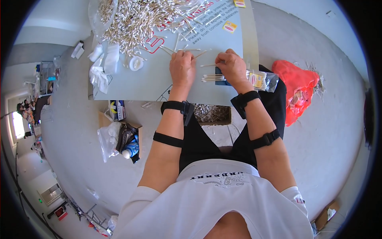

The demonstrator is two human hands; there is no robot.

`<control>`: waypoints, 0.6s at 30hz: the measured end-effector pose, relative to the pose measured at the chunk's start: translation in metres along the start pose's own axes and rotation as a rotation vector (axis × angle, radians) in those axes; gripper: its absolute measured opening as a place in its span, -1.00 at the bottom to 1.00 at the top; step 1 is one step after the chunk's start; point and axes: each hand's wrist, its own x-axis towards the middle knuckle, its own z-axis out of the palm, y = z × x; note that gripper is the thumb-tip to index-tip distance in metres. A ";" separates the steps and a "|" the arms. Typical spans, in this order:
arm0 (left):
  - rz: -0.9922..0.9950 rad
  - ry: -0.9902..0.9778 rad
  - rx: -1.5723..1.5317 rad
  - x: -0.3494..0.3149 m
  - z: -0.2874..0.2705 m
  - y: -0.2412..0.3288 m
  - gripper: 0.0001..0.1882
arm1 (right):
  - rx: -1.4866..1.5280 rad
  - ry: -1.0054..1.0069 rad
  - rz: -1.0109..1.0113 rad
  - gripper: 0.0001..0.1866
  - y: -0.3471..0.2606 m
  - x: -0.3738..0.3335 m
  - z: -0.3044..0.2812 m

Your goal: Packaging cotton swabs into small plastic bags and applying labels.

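My left hand [183, 67] is closed near the table's front edge, with cotton swabs [203, 53] sticking out past its fingertips. To its right, my right hand [232, 67] pinches a single cotton swab [207, 65] that points left. Below that hand lies a row of cotton swabs [209, 78] over a small dark blue piece [222, 83]. The row leads toward a clear plastic packet [270, 82] with a yellow label, filled with swabs and overhanging the table's right edge. A large heap of loose cotton swabs [135, 24] covers the far left of the table.
The table [139, 87] has a printed film on top. At its left lie crumpled white plastic bags [98, 77] and a small round white container [136, 63]. A red bag [292, 93] stands on the floor to the right. Boxes [211, 114] sit beneath the table.
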 end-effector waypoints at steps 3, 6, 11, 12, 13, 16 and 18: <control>-0.017 0.062 -0.064 0.009 0.000 0.001 -0.83 | 0.007 0.022 0.034 -0.94 -0.002 0.000 0.001; 0.055 0.092 0.097 0.020 -0.001 0.000 -0.85 | 0.005 0.022 0.037 -0.96 0.001 -0.001 0.001; 0.086 -0.013 0.112 0.032 0.004 -0.008 -0.93 | 0.066 0.024 0.097 -0.74 -0.003 0.001 0.000; 0.105 -0.017 0.116 0.032 0.006 -0.009 -0.95 | 0.068 0.020 0.092 -0.74 -0.006 0.001 0.000; 0.103 -0.017 0.117 0.031 0.009 -0.004 -0.95 | 0.052 0.023 0.102 -0.71 -0.006 0.002 0.001; 0.125 -0.035 0.101 0.027 0.018 0.012 -0.95 | 0.042 0.016 0.125 -0.66 -0.004 0.002 0.000; 0.085 0.060 -0.045 0.025 0.019 0.016 -0.95 | 0.046 0.009 0.141 -0.66 -0.002 0.002 -0.002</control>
